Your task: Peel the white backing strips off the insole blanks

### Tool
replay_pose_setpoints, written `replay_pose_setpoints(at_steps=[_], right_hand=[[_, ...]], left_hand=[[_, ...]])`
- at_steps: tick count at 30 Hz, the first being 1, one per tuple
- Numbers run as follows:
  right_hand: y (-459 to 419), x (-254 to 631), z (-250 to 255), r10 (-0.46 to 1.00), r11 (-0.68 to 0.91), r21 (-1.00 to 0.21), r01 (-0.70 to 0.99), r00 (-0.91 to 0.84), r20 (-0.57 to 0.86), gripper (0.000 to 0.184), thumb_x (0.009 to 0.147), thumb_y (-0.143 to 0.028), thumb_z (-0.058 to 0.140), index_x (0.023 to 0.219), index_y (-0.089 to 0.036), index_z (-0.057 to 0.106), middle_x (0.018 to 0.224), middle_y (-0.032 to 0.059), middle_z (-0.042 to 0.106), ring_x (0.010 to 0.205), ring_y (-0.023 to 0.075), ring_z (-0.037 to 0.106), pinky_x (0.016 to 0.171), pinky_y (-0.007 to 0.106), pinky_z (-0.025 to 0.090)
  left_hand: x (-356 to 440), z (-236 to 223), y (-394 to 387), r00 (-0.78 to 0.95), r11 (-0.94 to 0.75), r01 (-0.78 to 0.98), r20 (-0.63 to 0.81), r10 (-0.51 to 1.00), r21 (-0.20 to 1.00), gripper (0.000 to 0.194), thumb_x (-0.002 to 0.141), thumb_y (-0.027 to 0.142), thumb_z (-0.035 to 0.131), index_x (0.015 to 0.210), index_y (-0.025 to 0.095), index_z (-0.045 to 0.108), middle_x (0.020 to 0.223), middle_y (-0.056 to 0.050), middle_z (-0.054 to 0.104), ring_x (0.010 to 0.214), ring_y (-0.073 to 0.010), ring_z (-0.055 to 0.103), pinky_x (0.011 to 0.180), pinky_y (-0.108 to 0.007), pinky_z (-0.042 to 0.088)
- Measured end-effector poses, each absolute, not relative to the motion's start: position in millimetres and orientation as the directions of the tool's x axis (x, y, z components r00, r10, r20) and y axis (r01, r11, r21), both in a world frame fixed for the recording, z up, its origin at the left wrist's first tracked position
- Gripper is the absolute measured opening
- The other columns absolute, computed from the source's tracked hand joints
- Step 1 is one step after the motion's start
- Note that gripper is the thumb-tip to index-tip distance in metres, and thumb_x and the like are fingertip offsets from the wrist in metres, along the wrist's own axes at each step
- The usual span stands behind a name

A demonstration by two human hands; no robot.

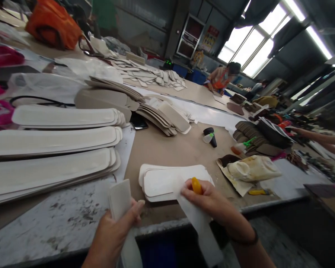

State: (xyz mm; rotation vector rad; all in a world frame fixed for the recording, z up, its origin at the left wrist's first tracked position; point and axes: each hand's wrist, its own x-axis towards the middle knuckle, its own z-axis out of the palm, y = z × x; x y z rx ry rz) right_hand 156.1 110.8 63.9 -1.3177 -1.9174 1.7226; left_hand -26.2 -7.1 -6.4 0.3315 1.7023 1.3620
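Note:
My left hand (115, 227) is closed around a long off-white panel (120, 197), its rounded end pointing up and its lower part hanging past the table edge. With my right hand (203, 195) I pinch a thin translucent strip of paper (197, 219) that hangs down over the edge. A yellow handle (196, 185) sticks up from the same hand; the rest of that tool is hidden. Just beyond both hands lies a small pile of white rounded panels (167, 180) on brown paper. The strip's upper end overlaps the pile's right part.
Stacks of long white panels (50, 167) fill the left side. Beige pieces (156, 115) lie fanned behind. To the right are a glue-stained container (251, 169), a yellow-handled brush (258, 192), a small bottle (208, 137) and dark stacked pieces (248, 136). A co-worker (222, 78) leans over the far table.

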Motion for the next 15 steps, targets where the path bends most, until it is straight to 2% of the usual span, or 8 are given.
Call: replay_pose_setpoints(at_steps=[3, 5, 7, 9, 11, 13, 15], right_hand=[[136, 152, 82, 0.507, -0.069, -0.841, 0.536, -0.708, -0.492, 0.042, 0.077, -0.056, 0.067, 0.075, -0.015, 0.06, 0.064, -0.0047, 0.046, 0.056, 0.008, 0.036, 0.053, 0.022, 0.03], [150, 139, 86, 0.364, -0.061, -0.82, 0.569, -0.752, -0.549, 0.035, 0.079, -0.05, 0.065, 0.08, -0.014, 0.062, 0.065, -0.0047, 0.049, 0.057, 0.0079, 0.038, 0.054, 0.021, 0.032], [161, 122, 83, 0.266, 0.032, -0.781, 0.623, -0.759, -0.595, 0.026, 0.081, -0.041, 0.064, 0.079, -0.015, 0.062, 0.065, -0.0054, 0.05, 0.057, 0.0077, 0.039, 0.054, 0.021, 0.033], [170, 105, 77, 0.265, 0.216, -0.687, 0.694, -0.718, -0.643, 0.019, 0.083, -0.032, 0.063, 0.074, -0.015, 0.059, 0.062, -0.0063, 0.049, 0.055, 0.0074, 0.039, 0.054, 0.021, 0.032], [176, 93, 72, 0.328, 0.394, -0.548, 0.738, -0.67, -0.667, 0.018, 0.085, -0.025, 0.061, 0.07, -0.015, 0.057, 0.059, -0.0068, 0.046, 0.054, 0.0074, 0.039, 0.054, 0.022, 0.03], [180, 86, 69, 0.364, 0.508, -0.449, 0.736, -0.655, -0.662, 0.018, 0.087, -0.023, 0.059, 0.071, -0.015, 0.058, 0.058, -0.0063, 0.046, 0.054, 0.0079, 0.04, 0.054, 0.022, 0.029], [183, 84, 67, 0.361, 0.574, -0.414, 0.707, -0.671, -0.648, 0.017, 0.089, -0.024, 0.057, 0.075, -0.014, 0.061, 0.059, -0.0051, 0.048, 0.055, 0.0087, 0.042, 0.054, 0.023, 0.029]], left_hand=[[-42, -8, 6, -0.534, 0.378, -0.271, -0.465, 0.706, 0.885, 0.053, 0.052, 0.065, 0.076, 0.074, 0.018, 0.064, 0.051, 0.003, 0.059, 0.053, -0.0172, 0.055, 0.054, -0.028, 0.044], [-46, -7, 15, -0.496, 0.392, -0.223, -0.45, 0.743, 0.893, 0.052, 0.058, 0.062, 0.074, 0.083, 0.018, 0.065, 0.051, 0.004, 0.058, 0.053, -0.0164, 0.053, 0.055, -0.028, 0.043], [-47, -5, 22, -0.465, 0.409, -0.167, -0.437, 0.77, 0.897, 0.048, 0.061, 0.058, 0.072, 0.084, 0.017, 0.064, 0.052, 0.005, 0.058, 0.053, -0.0162, 0.053, 0.054, -0.027, 0.041], [-48, -5, 27, -0.45, 0.425, -0.123, -0.432, 0.782, 0.897, 0.044, 0.06, 0.055, 0.071, 0.081, 0.017, 0.063, 0.052, 0.005, 0.057, 0.052, -0.0158, 0.051, 0.053, -0.027, 0.039], [-49, -6, 30, -0.442, 0.445, -0.104, -0.442, 0.781, 0.89, 0.044, 0.058, 0.053, 0.071, 0.082, 0.016, 0.063, 0.052, 0.005, 0.056, 0.052, -0.0157, 0.05, 0.052, -0.028, 0.037], [-51, -7, 33, -0.434, 0.469, -0.103, -0.463, 0.773, 0.877, 0.046, 0.055, 0.053, 0.07, 0.082, 0.016, 0.064, 0.053, 0.005, 0.056, 0.052, -0.0161, 0.05, 0.052, -0.029, 0.038], [-52, -6, 34, -0.427, 0.49, -0.111, -0.486, 0.762, 0.865, 0.047, 0.052, 0.054, 0.069, 0.08, 0.016, 0.063, 0.052, 0.004, 0.057, 0.053, -0.0169, 0.051, 0.052, -0.029, 0.038]])
